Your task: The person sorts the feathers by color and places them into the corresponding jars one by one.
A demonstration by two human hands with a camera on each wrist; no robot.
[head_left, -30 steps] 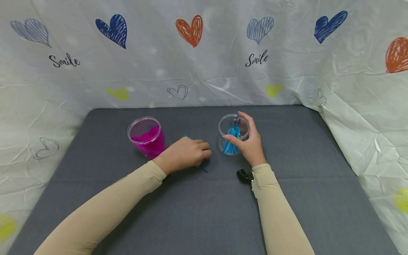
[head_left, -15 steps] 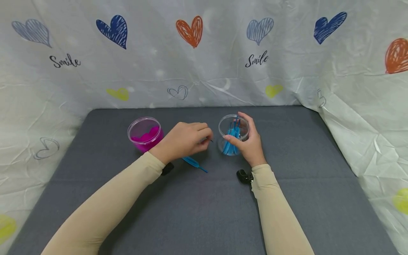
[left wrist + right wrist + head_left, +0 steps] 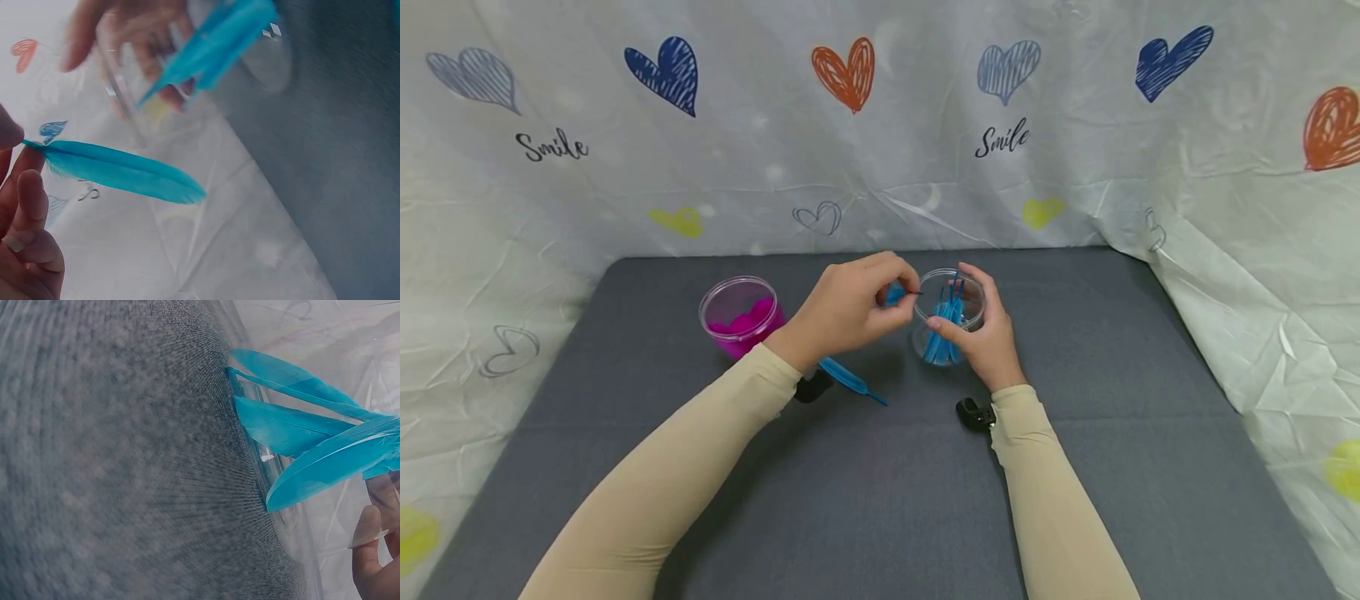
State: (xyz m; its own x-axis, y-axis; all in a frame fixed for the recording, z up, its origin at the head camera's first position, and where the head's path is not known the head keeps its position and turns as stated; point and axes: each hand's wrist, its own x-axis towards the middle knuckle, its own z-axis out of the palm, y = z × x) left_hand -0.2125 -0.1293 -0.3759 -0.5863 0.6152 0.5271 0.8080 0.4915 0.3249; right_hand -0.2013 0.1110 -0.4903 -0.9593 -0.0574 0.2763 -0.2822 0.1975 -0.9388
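Observation:
My left hand [image 3: 850, 304] pinches a turquoise feather [image 3: 125, 172] by its quill, beside the rim of a clear round jar [image 3: 923, 346]. In the left wrist view this feather's vane points away from the fingertips, below the jar. My right hand [image 3: 994, 337] grips the jar around its right side, thumb at the front and fingers behind. Inside the jar stand several turquoise feathers [image 3: 331, 462], vanes down and quills up. Another turquoise feather [image 3: 853, 381] lies on the grey tabletop by the left wrist, its far end hidden by that arm.
A second clear jar [image 3: 702, 310] stands at the left, holding magenta pieces [image 3: 745, 325]. The grey cloth-covered table [image 3: 880, 500] meets a white curtain [image 3: 910, 167] printed with hearts at its back and sides.
My left hand rises from the table with a feather and moves right and back to the jar's rim. The other feather is uncovered on the table. My right hand keeps its grip on the jar.

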